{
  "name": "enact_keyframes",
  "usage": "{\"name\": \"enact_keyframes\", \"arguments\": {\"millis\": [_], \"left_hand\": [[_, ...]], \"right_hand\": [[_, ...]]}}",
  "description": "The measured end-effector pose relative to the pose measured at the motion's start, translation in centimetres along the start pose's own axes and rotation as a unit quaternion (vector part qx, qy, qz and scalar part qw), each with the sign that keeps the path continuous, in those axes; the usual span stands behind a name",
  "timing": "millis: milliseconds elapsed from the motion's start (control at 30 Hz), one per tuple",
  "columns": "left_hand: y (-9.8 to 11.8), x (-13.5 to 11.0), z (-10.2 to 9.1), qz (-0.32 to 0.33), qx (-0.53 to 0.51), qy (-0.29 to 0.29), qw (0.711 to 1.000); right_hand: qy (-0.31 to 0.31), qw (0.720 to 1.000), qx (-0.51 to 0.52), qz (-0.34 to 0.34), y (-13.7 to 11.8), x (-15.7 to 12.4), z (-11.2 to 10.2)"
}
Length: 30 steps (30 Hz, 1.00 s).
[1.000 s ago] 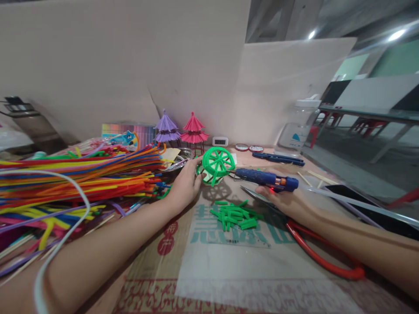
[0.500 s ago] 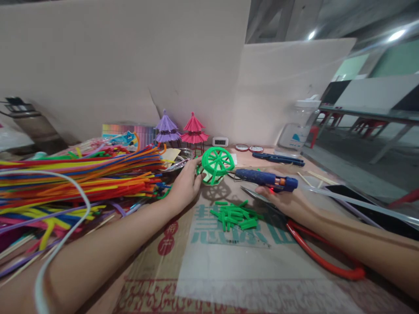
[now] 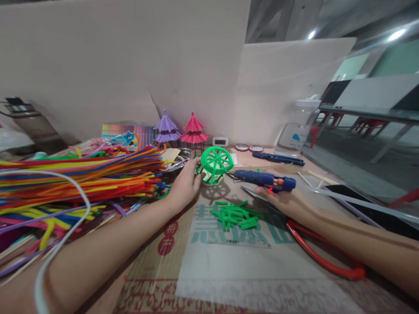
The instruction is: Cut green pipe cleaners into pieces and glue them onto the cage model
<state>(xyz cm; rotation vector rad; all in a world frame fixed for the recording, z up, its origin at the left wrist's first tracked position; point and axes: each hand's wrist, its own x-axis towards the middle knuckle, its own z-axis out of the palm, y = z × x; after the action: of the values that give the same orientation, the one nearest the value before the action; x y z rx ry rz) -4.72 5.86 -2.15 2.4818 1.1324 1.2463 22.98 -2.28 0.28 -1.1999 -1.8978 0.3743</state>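
Note:
My left hand (image 3: 189,182) grips the left side of a small green pipe-cleaner frame (image 3: 217,160), whose round top has spokes and whose lower part is pale. In my right hand (image 3: 278,198) is a blue hot glue gun (image 3: 264,178), a small red light glowing on it. Its nozzle points left, close to the frame's right side; whether it touches I cannot tell. Below them, a loose pile of short green pipe-cleaner pieces (image 3: 234,215) lies on the covered cardboard. Large scissors with red handles (image 3: 324,257) lie under my right hand and forearm, their blades partly hidden.
Bundles of coloured pipe cleaners (image 3: 81,174) fill the left side. Purple (image 3: 167,126) and pink (image 3: 194,128) pagoda-like models stand behind, near a small digital clock (image 3: 220,141). Blue pliers (image 3: 278,159) and a clear water bottle (image 3: 292,131) are at the back right. A white cord (image 3: 67,237) crosses my left forearm.
The glue gun has shifted very slightly left and the green frame has tilted a little. Both hands keep their hold.

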Motion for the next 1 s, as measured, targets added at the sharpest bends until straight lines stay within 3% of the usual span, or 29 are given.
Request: {"name": "enact_keyframes", "arguments": {"millis": [433,1000], "left_hand": [[-0.2,0.2,0.1,-0.018,-0.008,-0.006,1.0],[-0.3,0.1,0.1,0.0,-0.001,-0.009,1.0]], "right_hand": [[-0.026,0.999,0.018,-0.001,-0.8,0.0,-0.6],[-0.012,0.999,0.026,0.015,-1.4,0.1,-0.6]]}}
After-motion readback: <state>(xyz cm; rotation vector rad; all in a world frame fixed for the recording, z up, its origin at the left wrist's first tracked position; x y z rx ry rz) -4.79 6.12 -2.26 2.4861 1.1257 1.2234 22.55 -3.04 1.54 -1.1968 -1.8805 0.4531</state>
